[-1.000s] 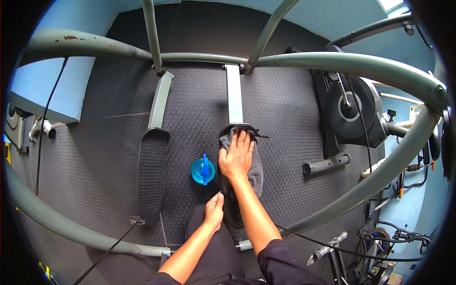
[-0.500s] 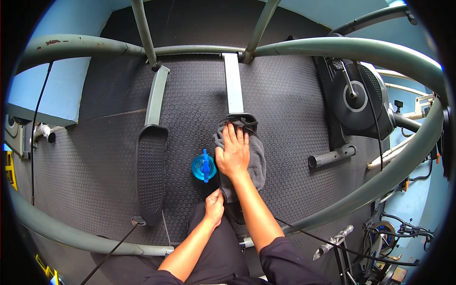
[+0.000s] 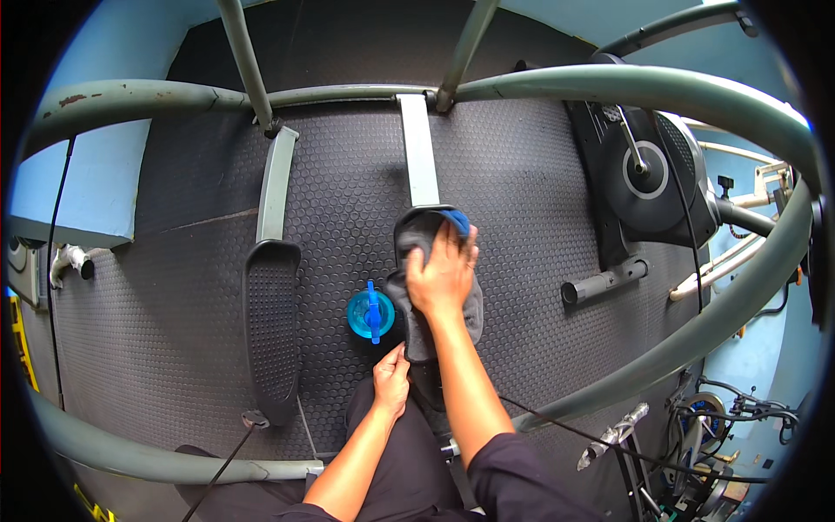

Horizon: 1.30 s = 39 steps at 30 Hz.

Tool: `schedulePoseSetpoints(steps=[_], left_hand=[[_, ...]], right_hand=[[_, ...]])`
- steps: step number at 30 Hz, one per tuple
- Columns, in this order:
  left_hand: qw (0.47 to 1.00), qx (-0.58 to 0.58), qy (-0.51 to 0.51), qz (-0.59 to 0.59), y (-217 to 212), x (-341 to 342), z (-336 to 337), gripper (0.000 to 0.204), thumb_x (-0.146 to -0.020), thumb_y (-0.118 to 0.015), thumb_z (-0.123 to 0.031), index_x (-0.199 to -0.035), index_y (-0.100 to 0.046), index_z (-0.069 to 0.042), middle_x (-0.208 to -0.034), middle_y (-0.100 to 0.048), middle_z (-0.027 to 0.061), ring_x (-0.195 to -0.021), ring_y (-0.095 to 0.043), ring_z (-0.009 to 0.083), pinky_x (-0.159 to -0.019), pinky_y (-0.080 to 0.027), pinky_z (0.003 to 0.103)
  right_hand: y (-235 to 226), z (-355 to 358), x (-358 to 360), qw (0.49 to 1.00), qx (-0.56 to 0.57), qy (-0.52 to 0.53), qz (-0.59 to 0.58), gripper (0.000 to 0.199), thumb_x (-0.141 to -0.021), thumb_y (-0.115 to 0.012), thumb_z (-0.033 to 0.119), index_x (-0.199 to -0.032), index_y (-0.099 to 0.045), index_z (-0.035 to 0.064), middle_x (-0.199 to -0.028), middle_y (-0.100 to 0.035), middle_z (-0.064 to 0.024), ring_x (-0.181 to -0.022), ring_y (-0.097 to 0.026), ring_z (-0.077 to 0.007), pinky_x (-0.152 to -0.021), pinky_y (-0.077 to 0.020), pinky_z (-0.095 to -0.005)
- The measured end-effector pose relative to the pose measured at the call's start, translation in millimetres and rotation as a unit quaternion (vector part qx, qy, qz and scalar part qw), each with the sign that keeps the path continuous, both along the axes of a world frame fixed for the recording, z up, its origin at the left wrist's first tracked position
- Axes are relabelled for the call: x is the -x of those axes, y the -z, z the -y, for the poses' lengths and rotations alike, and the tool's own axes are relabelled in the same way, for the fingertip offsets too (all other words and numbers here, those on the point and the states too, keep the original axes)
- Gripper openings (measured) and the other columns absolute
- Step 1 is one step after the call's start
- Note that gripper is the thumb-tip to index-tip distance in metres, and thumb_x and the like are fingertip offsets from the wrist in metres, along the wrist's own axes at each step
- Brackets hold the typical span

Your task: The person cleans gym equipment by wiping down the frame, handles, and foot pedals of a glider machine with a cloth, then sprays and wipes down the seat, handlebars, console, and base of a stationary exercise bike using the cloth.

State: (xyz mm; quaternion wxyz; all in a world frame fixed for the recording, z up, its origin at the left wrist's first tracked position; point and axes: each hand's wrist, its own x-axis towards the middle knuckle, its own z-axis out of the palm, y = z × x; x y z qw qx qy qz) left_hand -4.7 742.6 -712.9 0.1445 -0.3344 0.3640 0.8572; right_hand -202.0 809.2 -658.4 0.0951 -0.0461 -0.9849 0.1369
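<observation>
My right hand [image 3: 442,271] lies palm down with fingers stretched on a dark grey cloth [image 3: 475,317], pressing it onto the right foot pedal. A blue patch of the cloth shows by the fingertips, and the far rim of the pedal [image 3: 404,228] is uncovered. My left hand [image 3: 391,380] is closed at the pedal's near left edge; its fingertips are partly hidden. Beside the pedal, to the left, a blue spray bottle [image 3: 358,318] stands on the floor. Further left is the other black foot pedal [image 3: 271,331], with a studded tread and nothing on it.
A green-grey tubular frame [image 3: 678,83] curves around both pedals, each on a pale metal arm [image 3: 421,157]. A black exercise machine [image 3: 639,178] stands at the right, on a dark studded mat [image 3: 513,174]. A thin cable [image 3: 600,439] crosses at the lower right.
My right hand has swept slightly right and turned on the pedal. The cloth has shifted with it, baring the far left rim and showing its blue patch. My left hand has stayed put.
</observation>
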Motion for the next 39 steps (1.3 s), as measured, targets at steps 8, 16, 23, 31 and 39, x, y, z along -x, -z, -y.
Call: schedulePoseSetpoints(steps=[8, 16, 23, 31, 39], left_hand=[[0.994, 0.051, 0.092, 0.003, -16.5, 2.9, -1.5, 0.018, -0.105, -0.056, -0.019, -0.106, -0.070, -0.008, -0.088, -0.063, -0.0101, -0.071, -0.049, -0.0008, -0.057, -0.038, 0.019], [0.997, -0.040, 0.062, 0.013, -0.3, 6.4, 6.9, 0.018, -0.106, -0.053, -0.021, -0.101, -0.066, -0.009, -0.095, -0.067, -0.0034, -0.087, -0.065, 0.0100, -0.073, -0.055, 0.031], [0.994, -0.070, 0.060, 0.065, -35.0, 23.8, -9.6, 0.028, -0.107, -0.054, -0.029, -0.121, -0.067, -0.009, -0.096, -0.068, -0.0044, -0.081, -0.065, 0.0073, -0.065, -0.052, 0.024], [0.967, -0.248, 0.052, -0.019, -14.3, 62.9, 21.5, 0.032, -0.107, -0.049, -0.022, -0.135, -0.056, -0.006, -0.128, -0.067, 0.0038, -0.115, -0.064, 0.0175, -0.102, -0.050, 0.035], [0.979, -0.187, 0.058, 0.050, -13.8, 43.2, 17.5, 0.026, -0.107, -0.048, -0.015, -0.127, -0.063, -0.006, -0.119, -0.069, 0.0042, -0.112, -0.065, 0.0188, -0.103, -0.050, 0.038]], right_hand=[[12.2, 10.4, 23.4, 0.999, -0.017, -0.002, -0.036, 0.075, -0.096, -0.054, 0.034, -0.151, -0.029, -0.0117, -0.156, -0.032, -0.0336, -0.146, -0.029, -0.0509, -0.122, -0.0162, -0.0597], [-6.5, 12.2, -34.3, 0.973, 0.008, -0.220, 0.072, 0.059, -0.090, -0.060, 0.032, -0.141, -0.055, 0.0021, -0.157, -0.042, -0.0139, -0.152, -0.026, -0.0349, -0.122, -0.0193, -0.0559], [-19.2, -30.1, -10.0, 0.995, -0.079, -0.058, 0.028, 0.062, -0.094, -0.058, 0.043, -0.139, -0.054, 0.0010, -0.152, -0.045, -0.0181, -0.145, -0.031, -0.0470, -0.114, -0.0247, -0.0681], [-40.8, -31.3, -202.8, 0.970, 0.115, -0.040, 0.211, 0.060, -0.091, -0.058, 0.016, -0.149, -0.046, 0.0028, -0.154, -0.044, -0.0197, -0.147, -0.033, -0.0441, -0.116, -0.0334, -0.0551], [-16.4, -26.1, -33.6, 0.993, -0.049, -0.101, 0.044, 0.064, -0.098, -0.054, 0.030, -0.157, -0.035, 0.0139, -0.162, -0.031, -0.0185, -0.148, -0.029, -0.0465, -0.116, -0.0272, -0.0638]])
